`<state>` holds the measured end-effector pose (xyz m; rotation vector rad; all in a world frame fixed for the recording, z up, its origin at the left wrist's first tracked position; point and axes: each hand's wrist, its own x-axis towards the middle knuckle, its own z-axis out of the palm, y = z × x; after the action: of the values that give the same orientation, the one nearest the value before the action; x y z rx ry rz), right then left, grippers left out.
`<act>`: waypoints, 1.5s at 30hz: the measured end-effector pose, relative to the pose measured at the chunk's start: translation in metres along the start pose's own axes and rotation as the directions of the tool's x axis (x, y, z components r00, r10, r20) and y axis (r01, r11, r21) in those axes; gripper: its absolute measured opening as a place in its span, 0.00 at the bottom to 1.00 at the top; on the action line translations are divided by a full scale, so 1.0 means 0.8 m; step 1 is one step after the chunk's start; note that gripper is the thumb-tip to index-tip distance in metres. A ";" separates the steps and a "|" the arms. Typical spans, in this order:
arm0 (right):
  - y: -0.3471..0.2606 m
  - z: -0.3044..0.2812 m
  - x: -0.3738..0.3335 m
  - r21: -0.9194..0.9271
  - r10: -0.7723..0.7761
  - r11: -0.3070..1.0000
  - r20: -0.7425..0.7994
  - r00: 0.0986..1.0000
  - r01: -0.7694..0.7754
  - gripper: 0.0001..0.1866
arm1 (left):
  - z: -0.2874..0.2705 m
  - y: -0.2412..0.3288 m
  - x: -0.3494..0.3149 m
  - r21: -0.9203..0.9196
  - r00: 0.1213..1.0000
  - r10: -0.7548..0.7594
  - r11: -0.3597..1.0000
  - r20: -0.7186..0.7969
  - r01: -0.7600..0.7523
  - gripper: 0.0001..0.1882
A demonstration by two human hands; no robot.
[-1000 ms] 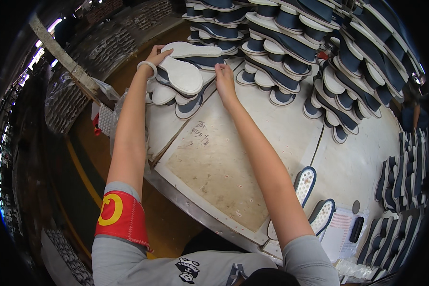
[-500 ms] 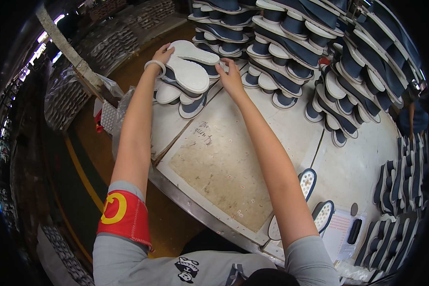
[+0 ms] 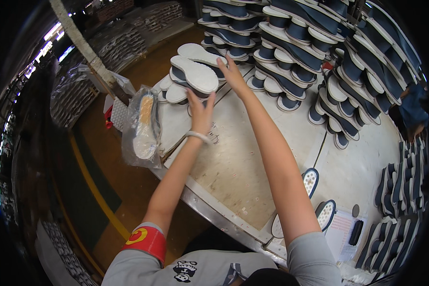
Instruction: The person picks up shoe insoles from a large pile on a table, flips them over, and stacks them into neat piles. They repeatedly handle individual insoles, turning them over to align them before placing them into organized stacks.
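Note:
A small pile of shoe soles point(image 3: 194, 74), white on top with navy sides, lies at the far left of the worktable point(image 3: 243, 176). My left hand point(image 3: 201, 114), slightly blurred, is at the near end of the pile, its fingers apart against the sole edges. At the pile's right end is my right hand point(image 3: 233, 78), fingers apart and fingertips by the end of the far top sole. Neither hand has its fingers closed around a sole.
Tall stacks of soles point(image 3: 291, 57) rise behind and to the right. A clear plastic bag with soles inside point(image 3: 145, 128) hangs over the table's left edge. Loose soles point(image 3: 325, 214) and a printed sheet point(image 3: 341, 233) lie near right. Another person's arm point(image 3: 414, 131) shows at far right.
My left hand has moved from the pile's far left end to its near end, uncovering the plastic bag. My right hand stays at the right end. The view has shifted slightly.

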<state>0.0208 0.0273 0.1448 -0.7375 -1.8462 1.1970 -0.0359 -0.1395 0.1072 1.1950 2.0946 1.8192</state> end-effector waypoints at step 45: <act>0.023 -0.017 0.020 0.089 0.061 0.994 0.053 0.997 -0.066 0.46 | 0.047 0.005 0.054 0.633 0.997 -0.037 0.771 -0.072 0.074 0.69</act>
<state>0.0251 0.0537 0.1360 -0.7260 -1.8079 1.3421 -0.0422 -0.0835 0.1178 1.1734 2.8679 1.1275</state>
